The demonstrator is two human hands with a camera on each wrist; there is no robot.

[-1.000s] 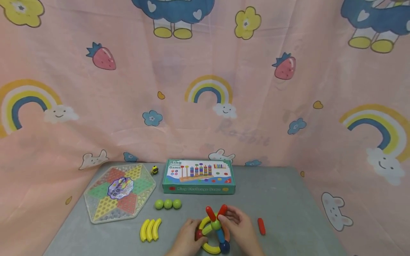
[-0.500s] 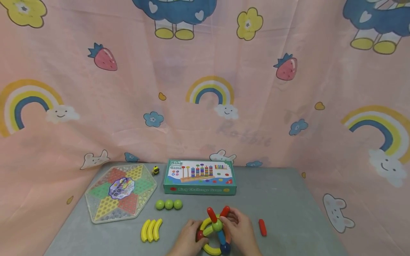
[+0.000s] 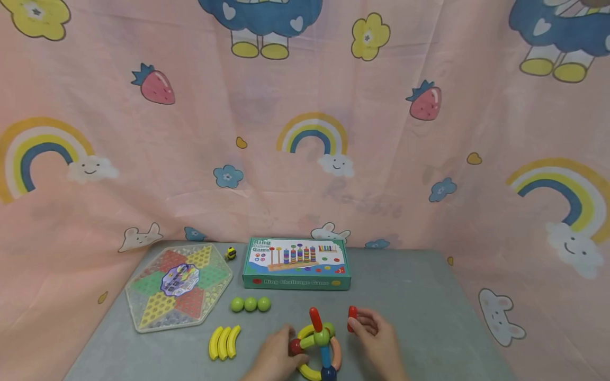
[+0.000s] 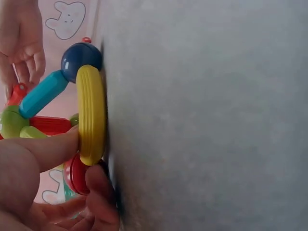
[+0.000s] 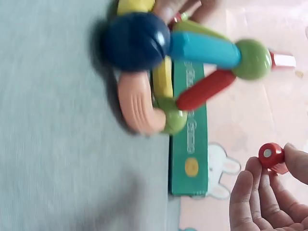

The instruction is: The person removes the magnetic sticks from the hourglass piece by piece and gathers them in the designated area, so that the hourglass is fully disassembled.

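A ball-and-stick magnetic building toy (image 3: 325, 355) stands on the grey table, with yellow and orange curved pieces, a blue stick and a dark blue ball (image 5: 137, 41). One red stick (image 3: 316, 319) sticks up from its green top ball (image 3: 321, 337). My left hand (image 3: 276, 352) grips the toy at its red ball (image 4: 76, 174), the thumb against a yellow curved piece (image 4: 91, 115). To the right, apart from the toy, my right hand (image 3: 378, 338) pinches another red stick (image 3: 352, 318) between thumb and fingers; its round end with a pale dot shows in the right wrist view.
Several yellow curved pieces (image 3: 224, 342) and green balls (image 3: 250, 304) lie left of the toy. Behind are a green game box (image 3: 296, 280), a hexagonal board (image 3: 178, 288) and a small bee figure (image 3: 231, 253). A pink printed cloth hangs at the back.
My right hand has drawn a red stick off the top ball and moved right with it. The loose red stick on the table is now behind that hand. My left hand keeps its grip.
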